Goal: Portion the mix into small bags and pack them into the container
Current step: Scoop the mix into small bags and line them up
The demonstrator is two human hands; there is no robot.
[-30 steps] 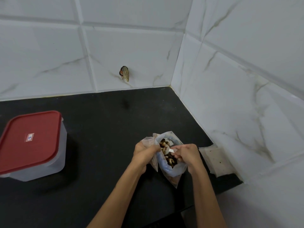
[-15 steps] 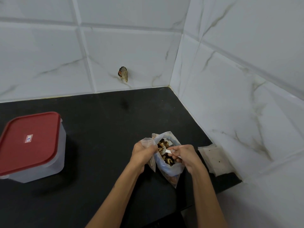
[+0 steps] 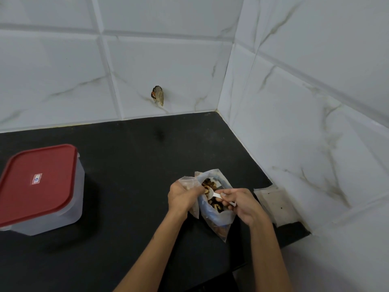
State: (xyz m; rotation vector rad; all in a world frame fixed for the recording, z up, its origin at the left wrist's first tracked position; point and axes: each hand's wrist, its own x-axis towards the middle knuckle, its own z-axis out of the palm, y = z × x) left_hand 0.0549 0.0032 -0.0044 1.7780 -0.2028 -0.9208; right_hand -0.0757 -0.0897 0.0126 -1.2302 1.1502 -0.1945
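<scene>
A clear plastic bag of brown mix [image 3: 216,213] stands open on the black counter [image 3: 130,169] near its right end. My left hand [image 3: 183,197] pinches a small clear bag [image 3: 188,182] against the big bag's left rim. My right hand [image 3: 242,204] holds a small white spoon [image 3: 217,194] whose bowl rests on the mix at the bag's mouth. A clear container with a red lid [image 3: 37,186] sits shut at the far left of the counter.
A flat stack of empty small bags [image 3: 273,204] lies against the right wall, just right of my right hand. White tiled walls meet in a corner behind. A small wrapped object [image 3: 157,95] sticks out of the back wall.
The spoon has shifted left across the mix toward the small bag in my left hand. Both hands and the bags have stayed in nearly the same place.
</scene>
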